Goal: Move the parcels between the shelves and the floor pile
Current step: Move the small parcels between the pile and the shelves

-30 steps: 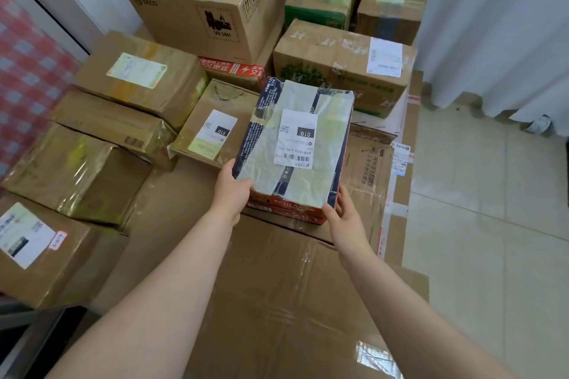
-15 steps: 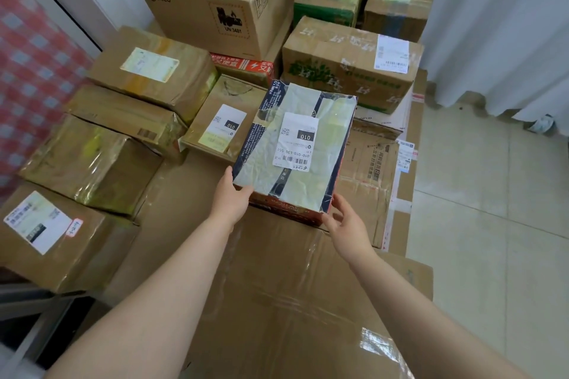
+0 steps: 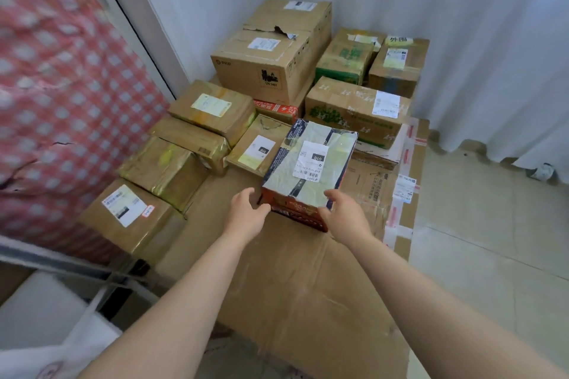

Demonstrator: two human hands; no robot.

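A parcel [image 3: 326, 144] with red sides, dark blue edges and a pale taped top bearing a white "010" label sits on the flat cardboard sheet [image 3: 292, 286] on the floor, beside the pile of brown boxes. My left hand [image 3: 246, 214] is at its front left corner, fingers loosely spread, thumb touching the box. At the front right corner my right hand [image 3: 349, 214] has its relaxed fingertips on the top edge. Neither hand wraps the parcel.
Brown parcels are piled behind and to the left: a large carton [image 3: 268, 68], a green-printed box [image 3: 354, 111], and several taped boxes along a red checked cloth [image 3: 61, 101]. A white curtain [image 3: 462, 40] hangs behind. Tiled floor [image 3: 492, 255] lies to the right.
The parcel came down onto the cardboard sheet. Both hands loosened from its near corners. The camera rose and pulled back, showing more of the pile and the curtain.
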